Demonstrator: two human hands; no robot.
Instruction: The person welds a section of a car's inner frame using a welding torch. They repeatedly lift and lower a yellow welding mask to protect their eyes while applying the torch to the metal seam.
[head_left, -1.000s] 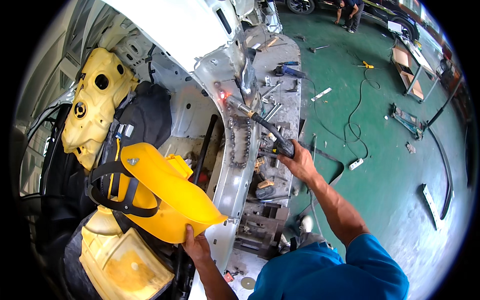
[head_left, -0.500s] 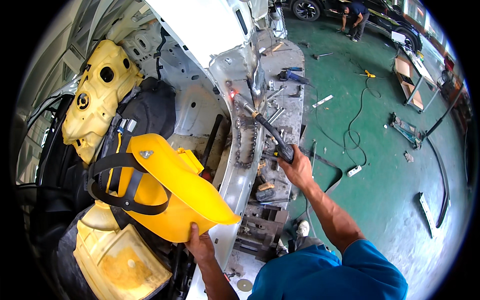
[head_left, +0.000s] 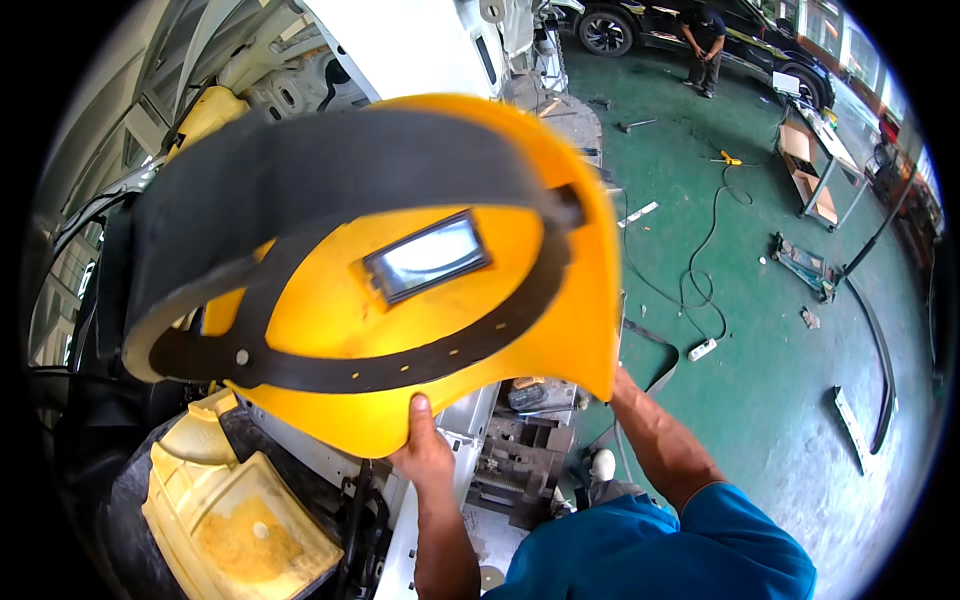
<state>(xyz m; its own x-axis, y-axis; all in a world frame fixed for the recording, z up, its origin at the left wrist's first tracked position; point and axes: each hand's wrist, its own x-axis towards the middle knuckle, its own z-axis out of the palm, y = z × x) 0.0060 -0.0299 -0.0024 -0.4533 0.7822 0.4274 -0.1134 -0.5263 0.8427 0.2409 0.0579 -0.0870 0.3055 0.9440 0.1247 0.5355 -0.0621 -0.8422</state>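
My left hand (head_left: 425, 455) grips the lower edge of a yellow welding helmet (head_left: 335, 315), its thumb on the inside of the shell. The helmet is raised, with its hollow inner side, black headband (head_left: 310, 170) and dark-framed viewing window (head_left: 428, 257) showing. My right forearm (head_left: 660, 440) reaches up behind the helmet's right edge. That hand is hidden by the shell, so its fingers and anything in them do not show. The helmet also covers most of the car body's metal edge.
A yellowed foam block (head_left: 245, 530) lies at lower left. A heavy metal fixture (head_left: 525, 465) stands beside the bodywork. On the green floor are a cable with a white power strip (head_left: 702, 349) and a floor jack (head_left: 805, 262). A person (head_left: 704, 45) stands by a dark car.
My left hand has lifted the helmet up and right, over the work spot. The welding torch, earlier in my right hand, is now hidden behind it. The far person has straightened up somewhat.
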